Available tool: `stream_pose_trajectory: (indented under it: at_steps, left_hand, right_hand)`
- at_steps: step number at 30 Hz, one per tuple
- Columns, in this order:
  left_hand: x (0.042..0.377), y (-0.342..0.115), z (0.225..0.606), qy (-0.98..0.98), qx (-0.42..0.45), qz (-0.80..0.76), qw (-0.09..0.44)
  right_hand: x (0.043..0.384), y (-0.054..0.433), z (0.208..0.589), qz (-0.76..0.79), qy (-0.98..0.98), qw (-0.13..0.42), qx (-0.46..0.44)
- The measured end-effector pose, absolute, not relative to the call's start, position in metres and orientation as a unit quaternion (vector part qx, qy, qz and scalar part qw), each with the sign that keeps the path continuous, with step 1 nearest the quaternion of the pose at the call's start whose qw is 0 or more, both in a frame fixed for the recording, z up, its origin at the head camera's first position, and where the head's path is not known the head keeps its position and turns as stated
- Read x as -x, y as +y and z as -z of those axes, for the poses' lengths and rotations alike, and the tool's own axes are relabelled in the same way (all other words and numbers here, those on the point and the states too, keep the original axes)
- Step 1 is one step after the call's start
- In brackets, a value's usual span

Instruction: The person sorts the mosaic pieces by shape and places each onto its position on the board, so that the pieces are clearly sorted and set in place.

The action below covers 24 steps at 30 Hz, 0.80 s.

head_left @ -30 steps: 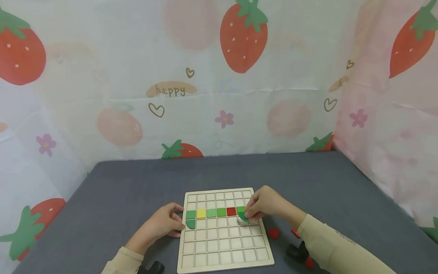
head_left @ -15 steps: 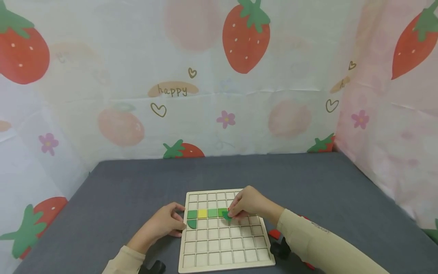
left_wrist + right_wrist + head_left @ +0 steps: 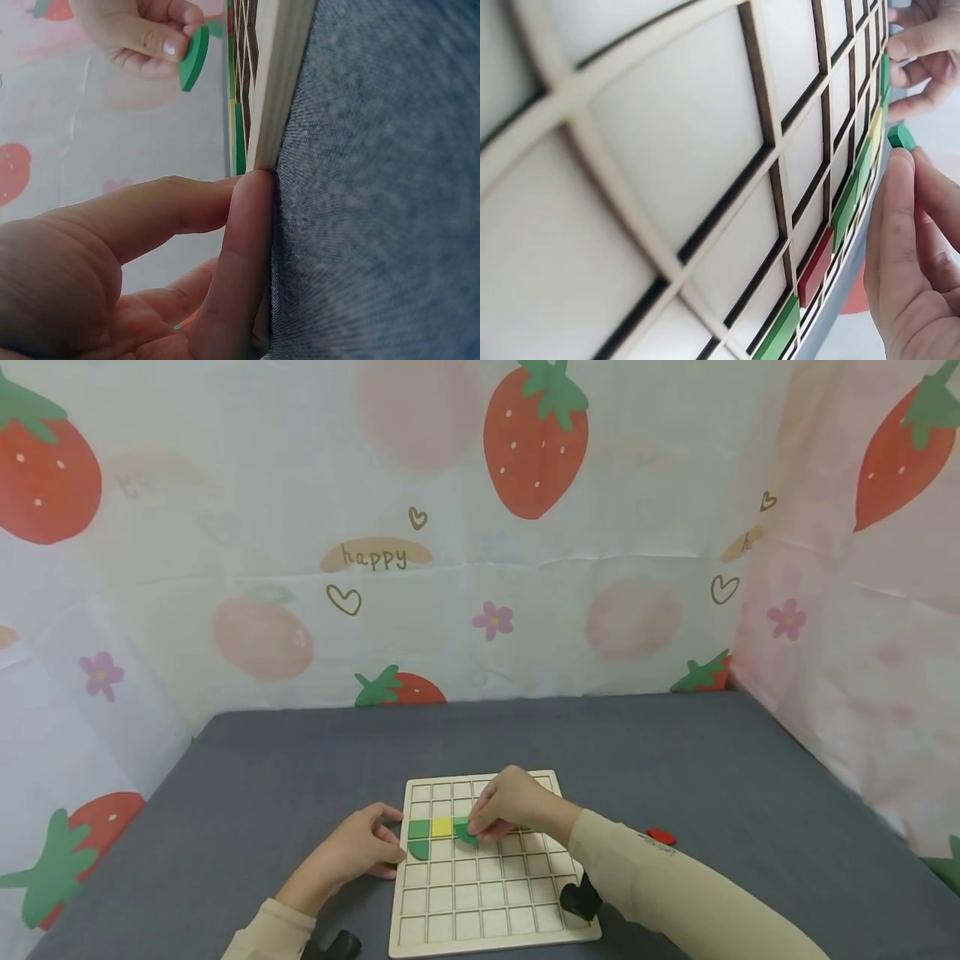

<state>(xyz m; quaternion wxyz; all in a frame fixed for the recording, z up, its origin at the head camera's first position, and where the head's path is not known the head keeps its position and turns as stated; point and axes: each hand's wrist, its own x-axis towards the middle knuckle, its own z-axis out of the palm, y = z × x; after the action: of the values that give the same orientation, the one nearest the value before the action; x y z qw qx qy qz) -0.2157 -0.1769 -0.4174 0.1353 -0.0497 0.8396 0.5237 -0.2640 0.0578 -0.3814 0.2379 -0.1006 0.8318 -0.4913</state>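
Note:
A wooden grid board [image 3: 487, 914] lies on the grey table. My left hand [image 3: 356, 843] holds its left edge, thumb and fingertips against the rim, as the left wrist view shows. Between thumb and fingers of my right hand [image 3: 513, 806] is a green round-edged tile [image 3: 193, 60], tilted over the third column. Across one row run a green square [image 3: 419, 829], a yellow square [image 3: 442, 827] and more tiles partly behind the hand. The right wrist view shows a red square [image 3: 816, 266] and a green one [image 3: 778, 330] in that row. Another green round-edged tile [image 3: 418, 850] sits below the first square.
A red piece [image 3: 662, 837] lies on the table [image 3: 300, 768] beyond my right sleeve. Black wrist-worn devices show under the right forearm [image 3: 581, 900] and by the left sleeve [image 3: 258, 935]. A strawberry-print cloth [image 3: 450, 643] walls the back and sides.
My right hand has moved left along the tile row, carrying the green round-edged tile from the sixth column to the third. The left hand stays at the board's edge.

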Motion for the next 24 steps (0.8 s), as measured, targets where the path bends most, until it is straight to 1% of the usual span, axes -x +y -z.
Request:
stream_pose_trajectory:
  at_steps: [8, 17, 24]
  left_hand:
    - [0.215, -0.177, 0.418, 0.842, 0.046, -0.522, 0.124]
    - [0.215, -0.177, 0.418, 0.837, 0.047, -0.529, 0.133]
    - [0.214, -0.177, 0.417, 0.837, 0.041, -0.53, 0.131]
  right_hand:
    - [0.265, 0.045, 0.382, 0.5, 0.825, 0.251, 0.085]
    - [0.263, 0.032, 0.386, 0.515, 0.813, 0.257, 0.087]
    - [0.26, 0.025, 0.39, 0.517, 0.814, 0.249, 0.093]
